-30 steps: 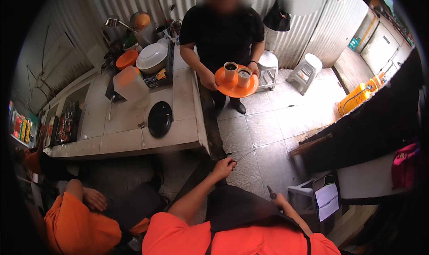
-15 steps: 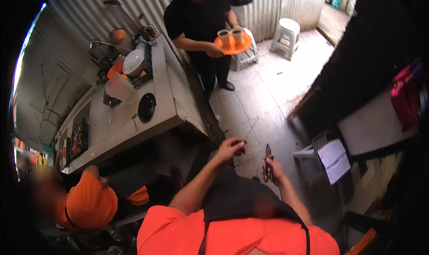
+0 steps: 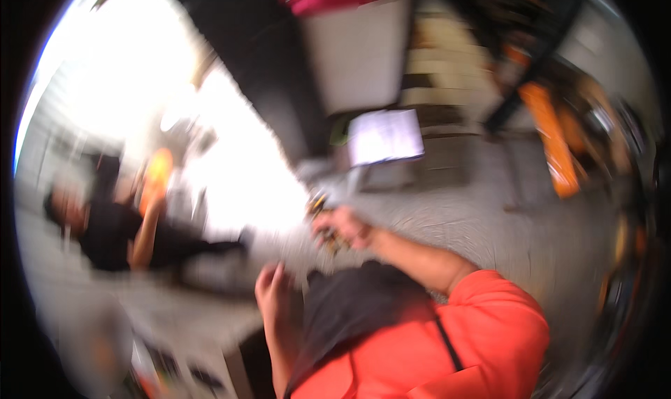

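Pliers (image 3: 319, 202) in the right hand's (image 3: 349, 228) tight grasp, below and left of the papers (image 3: 386, 137)! Left hand (image 3: 275, 291), farther below those papers, half-curled; can't tell if it's holding anything. Pliers look smeared, yellow and dark.

Grey floor (image 3: 447, 217), dark slanting partition (image 3: 258, 63), pale tabletop (image 3: 356, 67), blurred counter (image 3: 199, 329), white glare (image 3: 119, 63) at left

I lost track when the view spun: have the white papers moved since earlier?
No, as far as the blur shows: the papers still lie by the near end of the pale tabletop.
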A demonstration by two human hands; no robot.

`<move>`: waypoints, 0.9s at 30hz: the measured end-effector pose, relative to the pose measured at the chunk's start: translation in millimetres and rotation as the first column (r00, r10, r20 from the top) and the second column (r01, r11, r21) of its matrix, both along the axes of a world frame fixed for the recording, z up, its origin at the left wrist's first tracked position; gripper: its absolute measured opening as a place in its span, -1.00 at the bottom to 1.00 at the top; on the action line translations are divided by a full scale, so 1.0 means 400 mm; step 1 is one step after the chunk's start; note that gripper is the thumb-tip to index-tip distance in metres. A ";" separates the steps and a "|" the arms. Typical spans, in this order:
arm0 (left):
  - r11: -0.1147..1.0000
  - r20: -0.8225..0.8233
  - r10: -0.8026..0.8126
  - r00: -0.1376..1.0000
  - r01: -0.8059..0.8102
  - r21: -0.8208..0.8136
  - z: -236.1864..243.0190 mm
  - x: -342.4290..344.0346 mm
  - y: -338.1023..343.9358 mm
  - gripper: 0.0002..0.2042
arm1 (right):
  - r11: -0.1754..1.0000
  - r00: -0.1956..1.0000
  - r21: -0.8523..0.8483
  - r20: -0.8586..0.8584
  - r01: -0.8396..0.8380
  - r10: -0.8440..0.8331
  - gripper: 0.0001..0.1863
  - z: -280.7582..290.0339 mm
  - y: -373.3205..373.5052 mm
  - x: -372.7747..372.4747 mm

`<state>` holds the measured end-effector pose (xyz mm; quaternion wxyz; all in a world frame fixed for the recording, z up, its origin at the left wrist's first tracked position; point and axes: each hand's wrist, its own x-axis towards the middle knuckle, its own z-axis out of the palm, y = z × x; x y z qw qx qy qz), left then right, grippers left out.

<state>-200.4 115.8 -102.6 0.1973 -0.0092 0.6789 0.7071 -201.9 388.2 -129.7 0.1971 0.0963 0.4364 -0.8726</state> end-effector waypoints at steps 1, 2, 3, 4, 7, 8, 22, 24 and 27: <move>0.999 0.005 -0.038 0.999 0.038 -0.002 -0.023 -0.023 0.019 -0.88 | 0.999 0.999 -0.025 -0.023 0.048 -0.048 -0.79 -0.019 0.002 0.003; 0.995 0.016 -0.097 0.995 0.097 0.003 -0.048 -0.048 0.037 -0.89 | 0.993 0.992 -0.002 -0.038 0.119 -0.119 -0.82 -0.042 0.013 0.020; 0.989 0.048 -0.146 0.988 0.145 0.017 -0.049 -0.061 0.085 -0.87 | 0.969 0.974 0.105 -0.061 0.221 -0.216 -0.78 -0.070 0.026 0.051; 0.979 0.046 -0.203 0.978 0.202 0.010 -0.057 -0.072 0.121 -0.84 | 0.952 0.957 0.123 -0.114 0.279 -0.266 -0.73 -0.075 0.037 0.091; 0.890 0.046 -0.453 0.890 0.455 -0.022 -0.051 -0.175 0.164 -0.79 | 0.881 0.924 0.278 -0.112 0.383 -0.366 -0.75 0.004 0.009 0.184; 0.844 0.038 -0.536 0.843 0.536 0.009 -0.050 -0.200 0.189 -0.80 | 0.866 0.884 0.188 -0.027 0.463 -0.466 -0.76 0.040 0.004 0.210; 0.262 -0.060 -0.962 0.267 0.962 0.083 -0.053 -0.184 0.313 -0.77 | 0.358 0.363 0.090 -0.040 0.929 -0.931 -0.73 0.124 -0.178 0.394; 0.245 -0.050 -0.968 0.248 0.968 0.054 -0.055 -0.191 0.293 -0.77 | 0.388 0.389 -0.051 -0.001 0.920 -0.921 -0.69 0.156 -0.180 0.382; 0.240 -0.037 -0.970 0.241 0.970 0.040 -0.058 -0.195 0.259 -0.78 | 0.449 0.463 -0.298 -0.026 0.843 -0.886 -0.68 0.139 -0.176 0.369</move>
